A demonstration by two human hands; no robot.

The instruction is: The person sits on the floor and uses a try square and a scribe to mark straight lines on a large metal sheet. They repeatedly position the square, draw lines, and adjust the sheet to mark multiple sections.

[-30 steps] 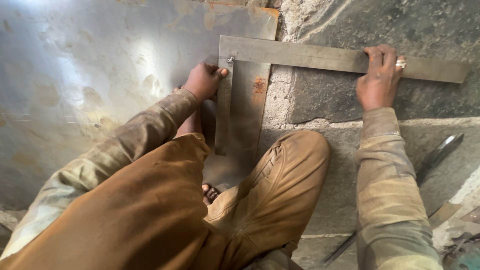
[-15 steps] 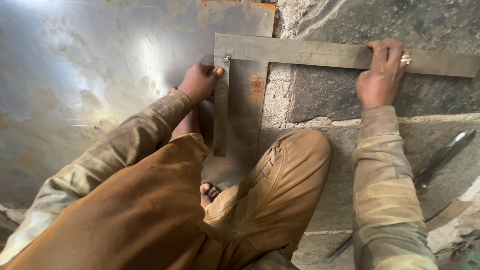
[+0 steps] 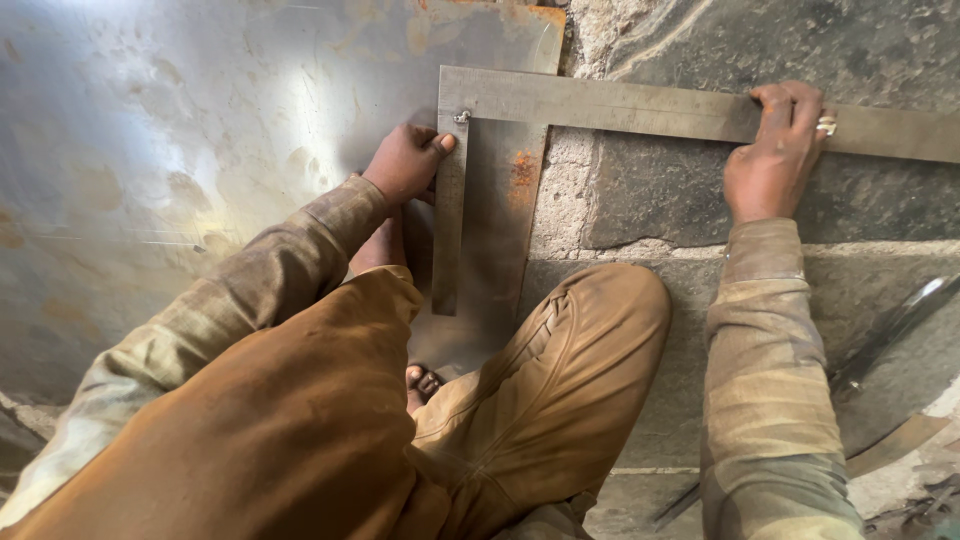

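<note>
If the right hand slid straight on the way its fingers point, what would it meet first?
The right hand already lies on the long arm of the steel square, fingers pointing up-frame. Past that arm's far edge, only bare stone floor shows, so the way looks free.

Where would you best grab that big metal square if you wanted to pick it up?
Probably the long arm of the square, from above at the bare stretch between the left hand and right hand. It lies flat, overhanging the sheet onto stone, so its edge there looks easiest to lift.
</note>
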